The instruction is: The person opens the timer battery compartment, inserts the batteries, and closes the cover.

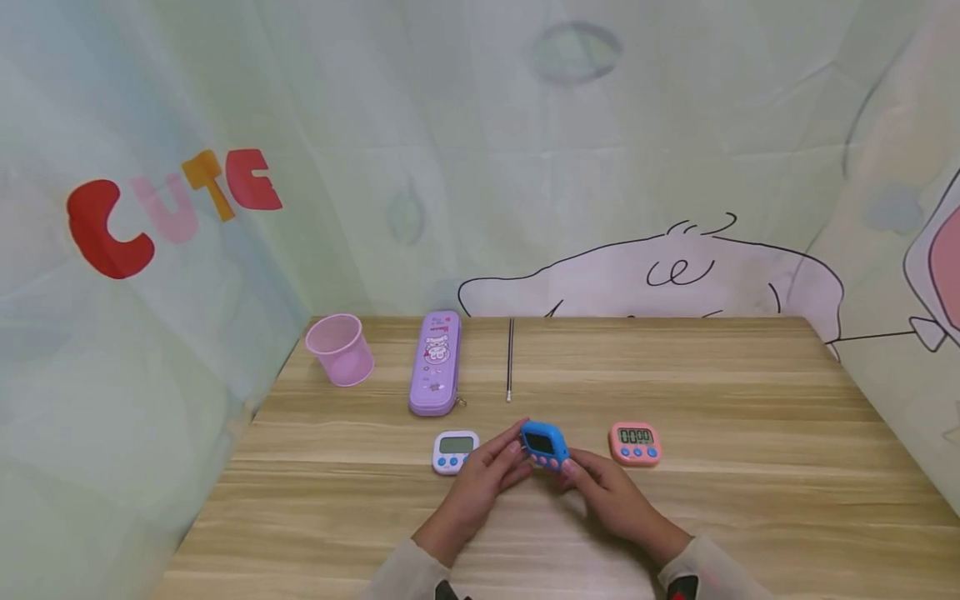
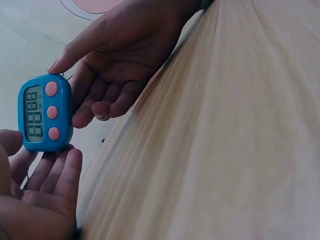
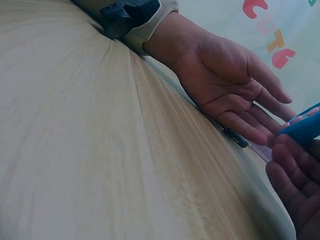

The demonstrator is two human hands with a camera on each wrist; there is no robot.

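Note:
Both hands hold a blue digital timer (image 1: 545,446) above the table, its face tilted. My left hand (image 1: 480,477) pinches it at the left end, and my right hand (image 1: 609,493) grips the lower right corner with thumb and fingers. In the left wrist view the timer (image 2: 46,113) shows a grey screen with dark digits and three pink buttons. A white timer (image 1: 454,452) with blue buttons lies just beyond my left hand, which partly covers it. To the right of my right hand lies a pink timer (image 1: 635,444) with digits on its screen.
At the back left stands a pink cup (image 1: 347,354). Next to it lies a purple pencil case (image 1: 436,363), with a dark pencil (image 1: 510,360) to its right. A printed curtain (image 1: 390,167) hangs around the wooden table (image 1: 750,392).

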